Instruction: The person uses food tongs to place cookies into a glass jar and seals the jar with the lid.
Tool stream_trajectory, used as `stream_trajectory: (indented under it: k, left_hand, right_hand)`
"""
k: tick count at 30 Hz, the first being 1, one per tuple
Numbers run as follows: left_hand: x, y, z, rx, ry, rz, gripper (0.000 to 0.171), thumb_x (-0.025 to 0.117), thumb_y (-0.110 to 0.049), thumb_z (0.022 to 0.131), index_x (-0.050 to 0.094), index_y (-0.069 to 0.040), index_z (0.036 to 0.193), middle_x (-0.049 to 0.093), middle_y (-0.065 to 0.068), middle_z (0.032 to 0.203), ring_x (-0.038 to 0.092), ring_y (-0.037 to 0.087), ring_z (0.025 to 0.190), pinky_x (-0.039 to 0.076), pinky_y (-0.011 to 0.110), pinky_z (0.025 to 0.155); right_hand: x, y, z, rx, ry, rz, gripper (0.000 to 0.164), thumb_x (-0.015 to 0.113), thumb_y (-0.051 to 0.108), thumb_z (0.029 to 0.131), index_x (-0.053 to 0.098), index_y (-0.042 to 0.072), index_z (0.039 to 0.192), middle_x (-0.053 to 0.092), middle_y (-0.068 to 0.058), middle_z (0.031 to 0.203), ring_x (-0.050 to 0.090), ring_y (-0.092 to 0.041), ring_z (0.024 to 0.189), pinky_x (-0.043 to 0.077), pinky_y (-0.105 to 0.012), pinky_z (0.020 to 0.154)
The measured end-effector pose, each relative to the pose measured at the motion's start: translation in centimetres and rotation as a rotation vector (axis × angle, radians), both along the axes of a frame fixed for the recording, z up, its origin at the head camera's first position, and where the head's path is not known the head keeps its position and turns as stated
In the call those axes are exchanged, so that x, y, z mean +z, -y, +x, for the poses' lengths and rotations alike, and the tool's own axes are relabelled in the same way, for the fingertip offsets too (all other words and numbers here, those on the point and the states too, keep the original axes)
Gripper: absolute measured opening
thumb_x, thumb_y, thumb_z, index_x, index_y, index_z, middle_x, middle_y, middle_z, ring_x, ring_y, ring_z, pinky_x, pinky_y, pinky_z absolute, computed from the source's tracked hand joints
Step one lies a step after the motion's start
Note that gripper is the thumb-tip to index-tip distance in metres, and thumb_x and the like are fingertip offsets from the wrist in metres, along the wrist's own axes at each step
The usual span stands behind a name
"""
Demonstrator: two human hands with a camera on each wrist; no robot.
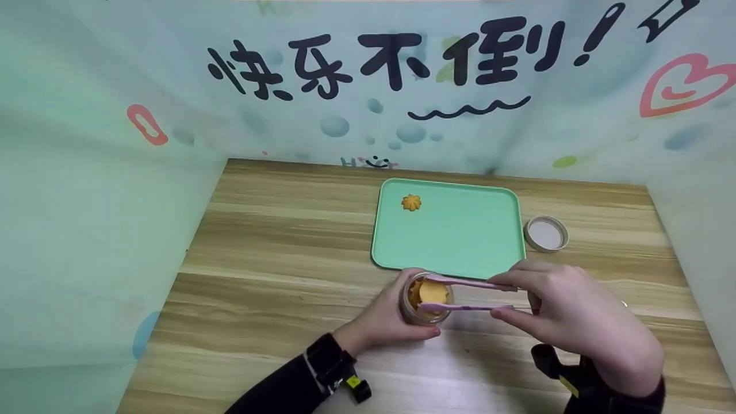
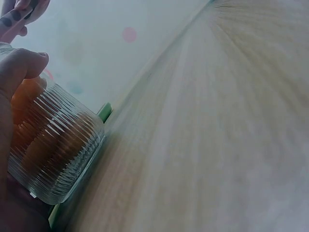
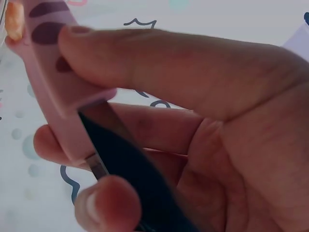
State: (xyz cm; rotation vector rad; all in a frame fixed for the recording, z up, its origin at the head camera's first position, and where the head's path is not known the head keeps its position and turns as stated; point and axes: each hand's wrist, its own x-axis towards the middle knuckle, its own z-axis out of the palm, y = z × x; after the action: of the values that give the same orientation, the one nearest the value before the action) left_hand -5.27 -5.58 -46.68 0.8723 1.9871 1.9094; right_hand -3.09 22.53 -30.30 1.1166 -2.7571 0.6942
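My left hand [image 1: 382, 319] grips a clear ribbed jar [image 2: 63, 145] around its side. Flower-shaped cookies [image 2: 36, 150] fill it, and a pale orange cookie [image 1: 433, 292] shows at the mouth. In my right hand [image 1: 569, 322] is a pair of pink tongs [image 1: 471, 283] with metal arms, pinched between thumb and fingers. The tong tips lie over the jar's mouth, one on each side of the top cookie; whether they press on it I cannot tell. The right wrist view shows the pink handles [image 3: 53, 63] and dark spots close up.
Behind the jar lies a green tray [image 1: 460, 236] bearing one flower-shaped cookie [image 1: 411, 202] at its back left. A round jar lid [image 1: 546, 234] sits upturned against the tray's right side. Printed cloth walls [image 1: 339, 126] enclose the wooden table [image 1: 276, 241].
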Motion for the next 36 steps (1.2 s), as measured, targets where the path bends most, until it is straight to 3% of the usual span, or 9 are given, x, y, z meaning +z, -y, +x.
stream_trajectory:
  k: [3, 10, 12, 16, 23, 30, 36]
  left_hand:
    - [0.0, 0.0, 0.0, -0.001, -0.001, -0.002, 0.087, 0.092, -0.015, 0.075, 0.040, -0.021, 0.145, 0.054, -0.004, 0.136, 0.056, 0.017, 0.122, 0.043, 0.038, 0.108]
    - [-3.1, -0.4, -0.6, 0.018, 0.027, -0.029, 0.094, 0.095, -0.023, 0.073, 0.037, -0.030, 0.147, 0.052, -0.005, 0.138, 0.055, 0.017, 0.123, 0.043, 0.037, 0.108]
    - [-3.3, -0.4, -0.7, 0.020, 0.036, -0.032, 0.094, 0.095, -0.024, 0.072, 0.038, -0.032, 0.147, 0.052, -0.006, 0.138, 0.055, 0.016, 0.123, 0.043, 0.037, 0.108]
    - [-2.8, -0.4, -0.6, 0.013, 0.033, -0.016, 0.094, 0.095, -0.019, 0.072, 0.039, -0.028, 0.146, 0.053, -0.005, 0.138, 0.055, 0.017, 0.123, 0.042, 0.038, 0.109]
    - [-0.1, 0.0, 0.0, 0.000, -0.015, -0.005, 0.087, 0.092, -0.012, 0.074, 0.041, -0.021, 0.143, 0.055, -0.003, 0.134, 0.057, 0.017, 0.120, 0.045, 0.037, 0.106]
    - [0.1, 0.1, 0.0, -0.010, -0.007, -0.010, 0.088, 0.092, -0.013, 0.075, 0.040, -0.022, 0.144, 0.055, -0.003, 0.135, 0.056, 0.017, 0.122, 0.044, 0.037, 0.107]
    - [-0.4, 0.0, -0.1, -0.005, -0.021, 0.000, 0.088, 0.093, -0.013, 0.073, 0.040, -0.018, 0.144, 0.055, -0.003, 0.135, 0.056, 0.017, 0.122, 0.043, 0.038, 0.108]
  right_hand:
    - [-0.1, 0.1, -0.1, 0.001, 0.003, 0.012, 0.031, 0.087, 0.025, 0.082, 0.076, 0.018, 0.111, 0.064, 0.016, 0.094, 0.044, 0.004, 0.058, 0.040, -0.014, 0.050]
    - [-0.5, 0.6, -0.4, 0.003, 0.007, 0.018, 0.031, 0.087, 0.024, 0.082, 0.077, 0.018, 0.110, 0.065, 0.015, 0.095, 0.048, 0.001, 0.060, 0.044, -0.018, 0.052]
    - [-0.6, 0.6, -0.4, 0.003, 0.007, 0.018, 0.031, 0.087, 0.024, 0.081, 0.077, 0.018, 0.109, 0.065, 0.015, 0.095, 0.048, 0.001, 0.061, 0.044, -0.019, 0.052]
    - [-0.7, 0.6, -0.5, 0.001, 0.016, 0.026, 0.032, 0.088, 0.025, 0.080, 0.077, 0.017, 0.109, 0.065, 0.013, 0.094, 0.048, 0.002, 0.061, 0.045, -0.020, 0.053]
    - [-0.6, 0.2, -0.5, -0.001, 0.092, -0.003, 0.033, 0.086, 0.024, 0.084, 0.074, 0.018, 0.114, 0.066, 0.013, 0.099, 0.048, 0.004, 0.057, 0.044, -0.016, 0.052]
    - [-0.3, -0.2, -0.2, -0.016, 0.081, 0.006, 0.030, 0.085, 0.026, 0.085, 0.075, 0.019, 0.112, 0.066, 0.015, 0.096, 0.047, 0.004, 0.057, 0.043, -0.016, 0.051]
    - [-0.3, -0.1, -0.4, 0.021, 0.125, 0.016, 0.028, 0.083, 0.025, 0.087, 0.076, 0.017, 0.113, 0.064, 0.015, 0.093, 0.047, 0.003, 0.058, 0.042, -0.016, 0.050]
